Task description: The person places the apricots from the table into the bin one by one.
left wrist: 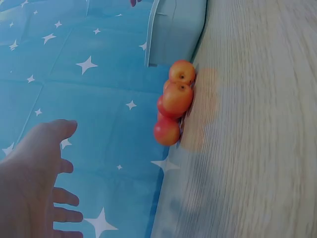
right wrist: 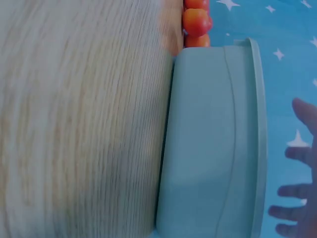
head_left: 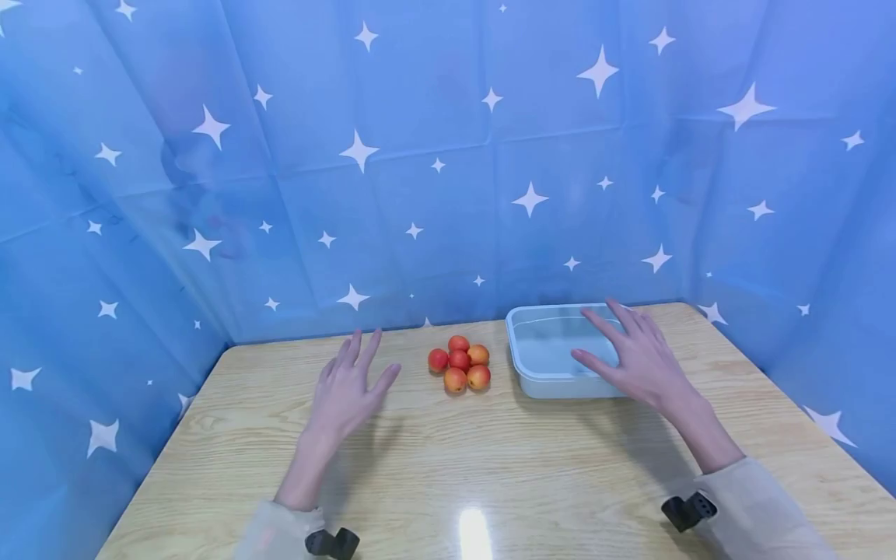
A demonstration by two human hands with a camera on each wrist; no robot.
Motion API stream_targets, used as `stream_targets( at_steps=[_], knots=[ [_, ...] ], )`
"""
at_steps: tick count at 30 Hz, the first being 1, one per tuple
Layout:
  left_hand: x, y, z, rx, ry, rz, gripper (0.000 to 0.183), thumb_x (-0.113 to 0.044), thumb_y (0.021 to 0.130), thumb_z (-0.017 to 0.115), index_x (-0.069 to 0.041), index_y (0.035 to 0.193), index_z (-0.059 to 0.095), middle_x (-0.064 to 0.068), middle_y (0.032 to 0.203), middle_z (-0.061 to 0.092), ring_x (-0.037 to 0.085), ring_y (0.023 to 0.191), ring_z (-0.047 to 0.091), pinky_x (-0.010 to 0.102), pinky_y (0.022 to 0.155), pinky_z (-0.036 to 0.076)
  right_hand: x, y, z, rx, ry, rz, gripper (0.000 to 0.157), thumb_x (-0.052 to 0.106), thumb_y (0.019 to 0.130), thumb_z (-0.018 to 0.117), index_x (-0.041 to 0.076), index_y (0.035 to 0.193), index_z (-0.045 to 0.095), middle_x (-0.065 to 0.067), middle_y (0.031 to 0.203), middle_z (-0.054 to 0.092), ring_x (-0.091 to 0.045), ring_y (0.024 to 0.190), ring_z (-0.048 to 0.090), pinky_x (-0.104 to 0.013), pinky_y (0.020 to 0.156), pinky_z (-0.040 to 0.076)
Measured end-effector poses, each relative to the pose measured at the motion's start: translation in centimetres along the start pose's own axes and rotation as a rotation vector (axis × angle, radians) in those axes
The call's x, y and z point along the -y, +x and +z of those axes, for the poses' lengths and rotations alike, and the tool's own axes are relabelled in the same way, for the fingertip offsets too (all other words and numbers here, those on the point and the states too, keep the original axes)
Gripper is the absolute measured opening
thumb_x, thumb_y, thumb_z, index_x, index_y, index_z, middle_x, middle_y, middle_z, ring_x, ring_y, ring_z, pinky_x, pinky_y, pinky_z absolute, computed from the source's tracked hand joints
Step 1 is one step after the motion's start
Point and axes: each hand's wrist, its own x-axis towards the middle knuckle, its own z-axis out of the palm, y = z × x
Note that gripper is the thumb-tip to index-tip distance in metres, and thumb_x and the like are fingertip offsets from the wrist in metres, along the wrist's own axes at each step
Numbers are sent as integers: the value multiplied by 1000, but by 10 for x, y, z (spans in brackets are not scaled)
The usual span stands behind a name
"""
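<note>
Several small red and orange apples (head_left: 458,361) sit bunched together near the back of the table. To their left my left hand (head_left: 348,389) hovers over the table, fingers spread and holding nothing. Right of the fruit stands a pale blue rectangular tub (head_left: 570,387), with nothing seen inside. Over its right part hangs my right hand (head_left: 640,358), its spread fingers hiding some of the rim. In the right wrist view, the fingers (right wrist: 297,191) stand apart from the tub's wall (right wrist: 203,144). The left wrist view shows the left hand (left wrist: 37,173) away from the apples (left wrist: 177,99).
The light wooden table (head_left: 434,467) has rounded back corners. Blue cloth (head_left: 434,194) printed with white stars hangs behind it and along both sides. Black devices (head_left: 689,511) are strapped at both sleeve cuffs. A bright reflection lies at the table's front.
</note>
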Motion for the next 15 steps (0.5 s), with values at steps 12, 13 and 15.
stream_targets(
  at_steps=[12,13,15],
  knots=[
    [-13,11,18,-41,-188,17,74,-59,100,49,-14,157,35,21,154,41,43,138,42,65,106,38,-6,-2,3,-18,92,-42,67,43,93,70,11,148,50,-28,147,44,-53,131,41,-73,102,29],
    [-14,11,20,-43,-198,18,73,-59,100,49,-14,157,36,21,153,42,42,137,43,64,105,39,-6,-3,4,-13,102,-39,67,42,93,71,11,148,51,-27,146,45,-52,131,42,-73,100,32],
    [-17,12,24,-44,-218,21,72,-58,100,51,-13,155,39,21,151,44,41,136,45,64,104,41,-7,-5,4,2,125,-31,65,41,93,71,10,147,51,-24,145,46,-49,129,45,-72,98,35]
  ],
)
